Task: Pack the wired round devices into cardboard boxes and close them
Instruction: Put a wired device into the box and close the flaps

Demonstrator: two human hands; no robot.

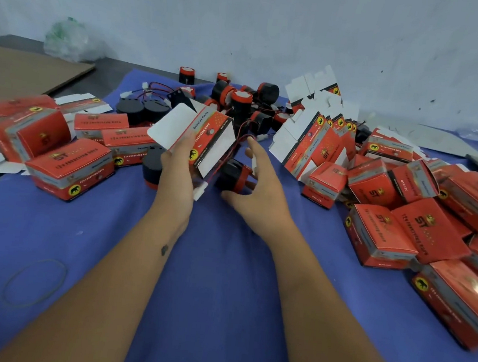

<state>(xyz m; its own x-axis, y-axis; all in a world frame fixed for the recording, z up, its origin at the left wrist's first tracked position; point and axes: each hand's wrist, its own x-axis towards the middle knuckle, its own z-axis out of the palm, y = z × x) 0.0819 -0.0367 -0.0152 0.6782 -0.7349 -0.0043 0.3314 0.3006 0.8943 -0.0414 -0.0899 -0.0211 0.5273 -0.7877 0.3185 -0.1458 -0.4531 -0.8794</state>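
Your left hand [179,162] grips an open box [199,135], flaps still up, printed "Genuine Parts". Your right hand [255,194] curls around a black-and-red round device [230,177] beside the box mouth, its wire [235,145] looping up. Loading appears under way; next, tuck wire inside, insert, close flaps. Packed boxes [382,234] on the right read "ST".

A person's left hand [179,165] grips an open red cardboard box [204,136], white flaps spread above its fingers. The right hand [256,188] curls around a black-and-red round device [230,177], its wire [237,142] looping between both hands.
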